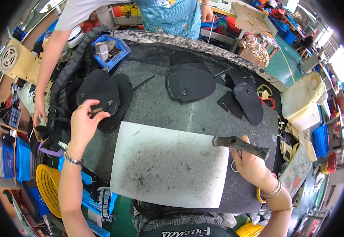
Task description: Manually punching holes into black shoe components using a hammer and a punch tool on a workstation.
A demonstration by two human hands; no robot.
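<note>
Here we are at the dark, stone-grey worktable (168,112), and our right hand (253,166) has its fingers wrapped round a dark, worn metal hammer (241,145), its long head lying crosswise above the fist. We grip close up under that head, presumably for control over reach; how much handle runs below, we can't tell. The hammer hangs over the right edge of a white, black-speckled rectangular sheet (172,170), which lies squarely before our body, perhaps to give us a separate surface over the table.

Over to the left hand (83,124): thumb and fingertips close on a small brown stub (95,111), a pinch that looks chosen for so slight a thing. What it is, we can't make out. Right behind it sit overlapping black, rounded fabric pieces (99,89), stacked, we'd guess, to stay within easy reach.

Further back lies another black, rounded piece with a pale-marked edge (191,83), and to its right a black, elongated oval piece (248,103), both beyond the sheet, which leaves our near space to the hands. The blue plastic tray (119,61) of small oddments stands at the far left, handy yet out of the way.
</note>
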